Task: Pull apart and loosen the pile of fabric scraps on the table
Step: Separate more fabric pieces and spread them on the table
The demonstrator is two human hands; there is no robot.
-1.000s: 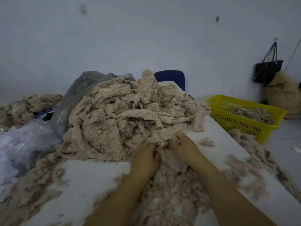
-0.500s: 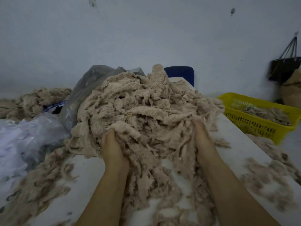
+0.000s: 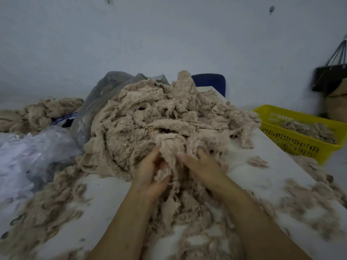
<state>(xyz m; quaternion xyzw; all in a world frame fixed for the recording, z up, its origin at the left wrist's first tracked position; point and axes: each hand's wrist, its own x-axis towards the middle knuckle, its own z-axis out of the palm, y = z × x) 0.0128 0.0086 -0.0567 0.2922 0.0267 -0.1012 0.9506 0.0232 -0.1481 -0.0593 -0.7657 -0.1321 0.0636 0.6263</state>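
Note:
A big tangled pile of beige fleecy fabric scraps rises in the middle of the white table. At its near foot my left hand grips a clump of scraps, palm turned inward. My right hand lies right beside it, its fingers curled into the same clump and partly buried in it. Loosened shreds spread over the table between my forearms and toward me.
A yellow plastic basket holding scraps stands off the table's right edge. Grey and clear plastic bags lie at the left, with more scraps behind. A blue chair back shows behind the pile. A black bag hangs on the wall.
My hands were spread apart on the pile's flanks half a second ago; now they have come together at its near foot, both closed on one clump.

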